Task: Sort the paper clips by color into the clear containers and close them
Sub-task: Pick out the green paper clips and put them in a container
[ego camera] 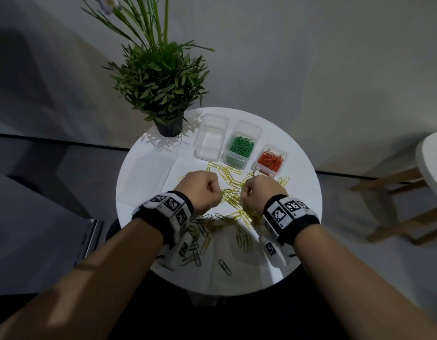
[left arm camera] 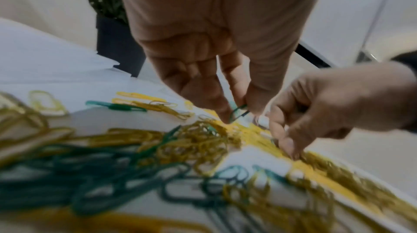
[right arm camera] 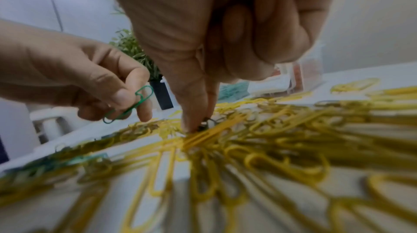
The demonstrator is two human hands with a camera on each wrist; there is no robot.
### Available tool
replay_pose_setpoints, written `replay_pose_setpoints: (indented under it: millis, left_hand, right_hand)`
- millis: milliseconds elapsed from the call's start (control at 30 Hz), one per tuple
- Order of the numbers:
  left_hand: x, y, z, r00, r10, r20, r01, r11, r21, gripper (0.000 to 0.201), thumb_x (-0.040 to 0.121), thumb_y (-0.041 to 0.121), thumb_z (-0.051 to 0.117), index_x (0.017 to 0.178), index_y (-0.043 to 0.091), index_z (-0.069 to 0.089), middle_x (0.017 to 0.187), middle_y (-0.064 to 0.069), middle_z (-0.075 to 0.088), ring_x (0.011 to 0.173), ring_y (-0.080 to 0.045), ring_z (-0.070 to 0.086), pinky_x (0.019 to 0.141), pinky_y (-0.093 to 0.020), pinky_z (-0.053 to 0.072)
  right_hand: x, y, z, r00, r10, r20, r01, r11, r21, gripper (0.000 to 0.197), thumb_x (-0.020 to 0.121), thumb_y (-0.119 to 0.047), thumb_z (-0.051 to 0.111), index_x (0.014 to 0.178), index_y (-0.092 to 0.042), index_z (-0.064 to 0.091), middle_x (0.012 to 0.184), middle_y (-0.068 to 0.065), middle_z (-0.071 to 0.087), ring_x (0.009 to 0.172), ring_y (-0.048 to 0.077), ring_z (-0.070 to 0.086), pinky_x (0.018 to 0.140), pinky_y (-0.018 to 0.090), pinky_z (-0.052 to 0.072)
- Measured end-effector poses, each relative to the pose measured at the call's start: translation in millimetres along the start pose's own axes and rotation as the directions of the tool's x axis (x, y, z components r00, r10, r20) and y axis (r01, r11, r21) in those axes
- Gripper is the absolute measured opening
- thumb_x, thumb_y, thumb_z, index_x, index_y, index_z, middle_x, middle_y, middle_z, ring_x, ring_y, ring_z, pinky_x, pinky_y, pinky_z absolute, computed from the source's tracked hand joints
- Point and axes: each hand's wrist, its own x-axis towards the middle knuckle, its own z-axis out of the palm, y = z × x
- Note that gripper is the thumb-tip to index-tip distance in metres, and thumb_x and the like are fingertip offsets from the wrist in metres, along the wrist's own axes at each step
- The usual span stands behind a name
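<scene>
The left hand (right arm camera: 74, 76) pinches a green wire paper clip (right arm camera: 131, 103); beside it the right hand (right arm camera: 203, 40) pinches a dark clip in the yellow pile (ego camera: 233, 192). Beyond, green-filled (ego camera: 239, 148) and orange-filled (ego camera: 270, 159) clear containers stand open, a third (ego camera: 210, 141) empty: roughly halfway.

Yellow paper clips (ego camera: 231, 192) lie scattered w/ darker green clips (ego camera: 196, 244) across table centre and near edge. One green clip (right arm camera: 128, 106) is pinched, raised just above the pile. Far side: three clear containers, lids off: empty container (ego camera: 210, 139) at left, green-filled container (ego camera: 240, 146) in middle, smaller orange-filled container (ego camera: 270, 159) at right.
</scene>
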Motion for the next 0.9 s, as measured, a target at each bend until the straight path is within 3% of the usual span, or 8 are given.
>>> replay_pose_setpoints:
  millis: [167, 367, 467, 533, 600, 700, 800, 900]
  left_hand:
    - [9, 5, -13, 0.998, -0.055, 0.013, 0.057, 0.978, -0.203, 0.017, 0.079, 0.002, 0.062, 0.085, 0.017, 0.056, 0.066, -0.002, 0.061, 0.062, -0.020, 0.058, 0.059, -0.025, 0.044]
    - [16, 13, -10, 0.970, -0.217, 0.111, 0.243, 0.830, -0.502, 0.030, 0.086, -0.002, 0.026, 0.081, 0.009, 0.054, 0.061, -0.008, 0.045, 0.048, -0.020, 0.038, 0.048, -0.027, 0.034]
    - [19, 18, -8, 0.940, -0.267, 0.212, 0.340, 0.787, -0.515, 0.020, 0.083, 0.006, 0.035, 0.073, 0.011, 0.052, 0.056, -0.001, 0.044, 0.044, -0.015, 0.030, 0.045, -0.022, 0.023]
    - [22, 18, -4, 0.964, -0.212, 0.161, 0.256, 0.902, -0.347, 0.016, 0.083, 0.014, 0.046, 0.071, 0.012, 0.058, 0.056, 0.004, 0.057, 0.048, -0.021, 0.047, 0.047, -0.025, 0.037]
    - [22, 17, 1, 0.995, -0.065, 0.074, 0.065, 0.998, 0.000, 0.012, 0.080, 0.024, 0.056, 0.075, 0.021, 0.066, 0.075, 0.005, 0.069, 0.071, -0.020, 0.064, 0.067, -0.029, 0.053]
    - [22, 13, 4, 0.995, 0.091, 0.038, -0.098, 0.882, 0.460, 0.010, 0.083, 0.034, 0.061, 0.087, 0.030, 0.069, 0.093, 0.010, 0.066, 0.091, -0.014, 0.060, 0.076, -0.028, 0.048]
    - [27, 10, -1, 0.991, 0.133, 0.016, -0.121, 0.843, 0.525, 0.011, 0.084, 0.032, 0.060, 0.087, 0.027, 0.069, 0.093, 0.008, 0.068, 0.093, -0.018, 0.061, 0.071, -0.027, 0.044]
    - [29, 8, -7, 0.993, 0.113, 0.018, -0.105, 0.839, 0.534, 0.012, 0.085, 0.034, 0.061, 0.085, 0.024, 0.069, 0.090, 0.008, 0.068, 0.091, -0.018, 0.060, 0.069, -0.025, 0.040]
  right_hand:
    - [-6, 12, -4, 0.996, 0.044, -0.076, -0.013, 0.931, 0.365, 0.012, 0.083, -0.009, 0.055, 0.073, -0.009, 0.060, 0.071, 0.001, 0.065, 0.064, 0.009, 0.061, 0.053, 0.015, 0.046]
    - [-10, 23, -7, 0.956, 0.185, 0.229, -0.282, 0.353, 0.892, 0.035, 0.083, -0.008, 0.040, 0.049, -0.018, 0.035, 0.049, 0.006, 0.031, 0.041, 0.014, 0.024, 0.043, 0.019, 0.016]
    - [-10, 25, -2, 0.940, 0.083, 0.332, -0.342, 0.234, 0.910, 0.036, 0.088, -0.017, 0.038, 0.053, -0.012, 0.034, 0.047, 0.005, 0.030, 0.033, 0.012, 0.023, 0.038, 0.012, 0.016]
    - [-9, 20, -1, 0.956, 0.054, 0.290, -0.295, 0.216, 0.931, 0.026, 0.088, -0.003, 0.036, 0.063, -0.008, 0.041, 0.052, 0.012, 0.039, 0.033, 0.011, 0.027, 0.039, 0.011, 0.020]
    - [-8, 14, 1, 0.973, 0.124, 0.194, -0.225, 0.325, 0.918, 0.026, 0.085, 0.010, 0.033, 0.076, -0.006, 0.051, 0.054, 0.015, 0.044, 0.036, 0.013, 0.030, 0.043, 0.015, 0.022]
    - [-6, 8, 9, 0.983, 0.162, 0.091, -0.173, 0.619, 0.766, 0.034, 0.086, 0.004, 0.035, 0.074, -0.010, 0.063, 0.054, 0.014, 0.050, 0.043, 0.023, 0.044, 0.046, 0.027, 0.037]
    - [-7, 7, 9, 0.993, 0.116, 0.022, -0.115, 0.905, 0.409, 0.026, 0.088, -0.014, 0.046, 0.077, -0.023, 0.067, 0.070, 0.001, 0.069, 0.070, 0.021, 0.064, 0.070, 0.029, 0.051]
    - [-13, 5, 6, 0.999, 0.048, -0.016, -0.045, 0.987, 0.157, 0.015, 0.088, -0.025, 0.056, 0.080, -0.026, 0.068, 0.082, -0.005, 0.071, 0.083, 0.017, 0.064, 0.077, 0.028, 0.052]
